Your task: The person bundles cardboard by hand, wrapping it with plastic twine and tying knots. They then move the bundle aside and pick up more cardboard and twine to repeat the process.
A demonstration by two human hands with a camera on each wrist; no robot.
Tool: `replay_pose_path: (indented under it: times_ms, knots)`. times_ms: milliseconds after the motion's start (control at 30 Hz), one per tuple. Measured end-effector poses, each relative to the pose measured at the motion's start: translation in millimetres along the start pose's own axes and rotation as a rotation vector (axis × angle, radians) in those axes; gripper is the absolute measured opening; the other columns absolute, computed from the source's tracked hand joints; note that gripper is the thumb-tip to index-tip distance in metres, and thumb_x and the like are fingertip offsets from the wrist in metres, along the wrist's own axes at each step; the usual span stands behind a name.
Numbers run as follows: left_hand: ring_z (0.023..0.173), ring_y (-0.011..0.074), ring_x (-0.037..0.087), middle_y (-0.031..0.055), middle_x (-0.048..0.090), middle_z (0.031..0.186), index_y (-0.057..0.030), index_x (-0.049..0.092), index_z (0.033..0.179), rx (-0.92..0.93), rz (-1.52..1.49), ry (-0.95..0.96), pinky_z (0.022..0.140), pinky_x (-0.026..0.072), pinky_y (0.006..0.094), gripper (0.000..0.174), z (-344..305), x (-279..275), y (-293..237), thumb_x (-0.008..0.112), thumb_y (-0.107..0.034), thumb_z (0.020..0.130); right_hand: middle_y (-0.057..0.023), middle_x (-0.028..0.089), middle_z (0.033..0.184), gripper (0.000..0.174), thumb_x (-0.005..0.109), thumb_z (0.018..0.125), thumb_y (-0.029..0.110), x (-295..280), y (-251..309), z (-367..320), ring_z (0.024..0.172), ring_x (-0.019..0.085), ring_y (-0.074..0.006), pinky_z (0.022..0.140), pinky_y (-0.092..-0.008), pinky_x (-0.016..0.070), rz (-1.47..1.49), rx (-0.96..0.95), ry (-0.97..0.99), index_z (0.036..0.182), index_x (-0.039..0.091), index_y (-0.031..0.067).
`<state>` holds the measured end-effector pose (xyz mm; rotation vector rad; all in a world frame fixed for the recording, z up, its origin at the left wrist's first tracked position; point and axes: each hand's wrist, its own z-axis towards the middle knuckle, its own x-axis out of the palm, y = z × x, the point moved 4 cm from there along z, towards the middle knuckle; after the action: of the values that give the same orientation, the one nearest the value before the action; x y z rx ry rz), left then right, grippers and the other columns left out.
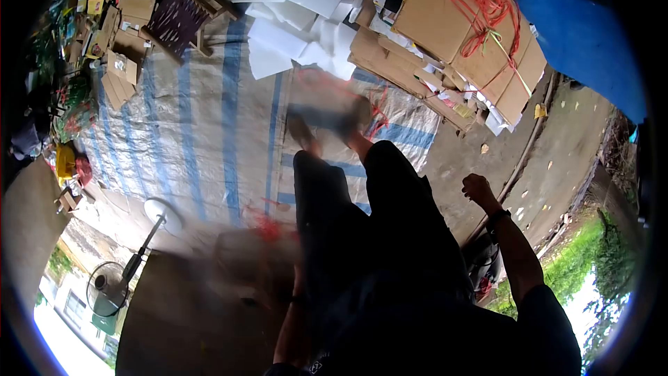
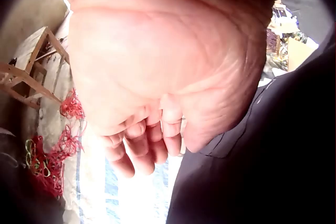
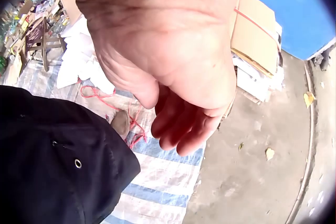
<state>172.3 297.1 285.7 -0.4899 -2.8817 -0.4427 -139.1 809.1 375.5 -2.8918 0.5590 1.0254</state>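
Note:
My right hand [image 1: 478,188] hangs out to the side of the dark trousers, over the bare ground, its fingers loosely curled around nothing. In the right wrist view, red plastic twine [image 3: 137,129] lies on the striped sheet past the hand, beside a shoe [image 3: 121,123]. Close by the trouser leg hangs my left hand [image 2: 168,61], fingers bent and relaxed, holding nothing; in the head view it is mostly hidden by the leg. Beyond it, a tangle of red twine [image 2: 50,166] shows on the left of that view, near a wooden stool [image 2: 34,74].
A blue-striped tarp [image 1: 209,118] spreads under the feet. Ahead lie white foam sheets [image 1: 292,21] and a stack of flattened cardboard [image 1: 445,21] with red twine on top. A slatted stool [image 1: 179,21] and mixed scrap stand front left; a fan [image 1: 108,284] is at lower left.

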Motion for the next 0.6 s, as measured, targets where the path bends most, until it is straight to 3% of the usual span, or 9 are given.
replay_pose_path:
  times_ms: [67,100,167,233,300,367,400,500,600]
  knots:
    - [0.083,0.0151,0.065,0.0029,0.067,0.097,0.0004,0.068,0.111,-0.042,-0.107,-0.025,0.063,0.0527,0.03,0.033,-5,10,-3,0.056,-0.029,0.1,-0.0072,0.065,0.084,0.005,0.066,0.084,0.008,2,-1,-11,0.066,0.071,-0.0176,0.056,-0.0307,0.0596,0.083,0.048,0.011,0.081,0.069,0.0064]
    - [0.083,0.0151,0.065,0.0029,0.067,0.097,0.0004,0.068,0.111,-0.047,-0.109,-0.022,0.063,0.0527,0.03,0.033,20,-14,-2,0.056,-0.029,0.1,-0.0068,0.064,0.083,0.005,0.066,0.084,0.008,7,2,-17,0.065,0.071,-0.0171,0.055,-0.0304,0.0593,0.053,0.067,-0.002,0.079,0.068,0.0059]
    - [0.091,0.0158,0.066,0.0037,0.067,0.109,-0.0036,0.065,0.122,0.295,1.166,0.04,0.071,0.0543,0.0299,0.035,90,-72,-14,0.056,-0.029,0.1,-0.0064,0.063,0.081,0.006,0.066,0.084,0.007,17,3,-29,0.063,0.07,-0.0166,0.055,-0.0301,0.059,0.016,0.09,-0.023,0.078,0.067,0.0054]
    - [0.089,0.0149,0.066,0.0048,0.071,0.104,-0.0044,0.066,0.123,0.246,0.968,-0.019,0.073,0.0539,0.0285,0.036,81,-57,-22,0.058,-0.03,0.1,-0.0066,0.063,0.079,0.005,0.065,0.084,0.006,35,-3,-27,0.061,0.069,-0.0169,0.054,-0.0302,0.0577,-0.206,0.011,0.073,0.08,0.065,0.0045]
    - [0.087,0.0141,0.067,0.0059,0.074,0.1,-0.0052,0.066,0.125,0.213,0.735,-0.105,0.076,0.0535,0.0271,0.037,64,-56,-30,0.059,-0.03,0.099,-0.0059,0.064,0.079,0.004,0.062,0.087,0.006,49,5,-31,0.06,0.069,-0.0163,0.052,-0.0299,0.0552,-0.052,0.005,0.1,0.084,0.064,0.0041]
    - [0.1,0.0194,0.067,0.0063,0.068,0.105,-0.0044,0.065,0.117,0.204,0.499,0.022,0.084,0.0542,0.0345,0.028,57,-61,-38,0.066,-0.021,0.095,-0.0059,0.066,0.076,0.007,0.059,0.091,0.009,60,37,-34,0.059,0.067,-0.0157,0.051,-0.0286,0.0525,0.222,0.266,0.102,0.088,0.064,0.0045]
    - [0.1,0.0194,0.067,0.0063,0.068,0.105,-0.0044,0.065,0.117,0.234,0.461,0.015,0.084,0.0542,0.0345,0.028,61,-70,-35,0.066,-0.021,0.095,-0.0067,0.067,0.075,0.011,0.059,0.091,0.013,61,53,-33,0.059,0.066,-0.0158,0.051,-0.0289,0.0522,0.19,0.266,0.094,0.088,0.064,0.0041]
    - [0.093,0.0195,0.067,0.0061,0.065,0.097,-0.0038,0.065,0.11,0.239,0.214,0.047,0.076,0.0549,0.0329,0.028,60,-84,-23,0.071,-0.024,0.092,-0.0109,0.069,0.074,0.022,0.061,0.091,0.024,65,91,-24,0.059,0.066,-0.0177,0.052,-0.0307,0.0524,0.179,0.104,0.121,0.09,0.065,0.0024]
    - [0.084,0.0154,0.064,0.0055,0.062,0.093,-0.0028,0.066,0.104,0.331,0.215,0.101,0.068,0.0545,0.0312,0.024,71,-111,-5,0.068,-0.024,0.094,-0.014,0.071,0.08,0.029,0.059,0.093,0.027,59,121,-17,0.064,0.069,-0.0203,0.056,-0.0328,0.0555,0.076,0.167,0.095,0.1,0.065,-0.0006]
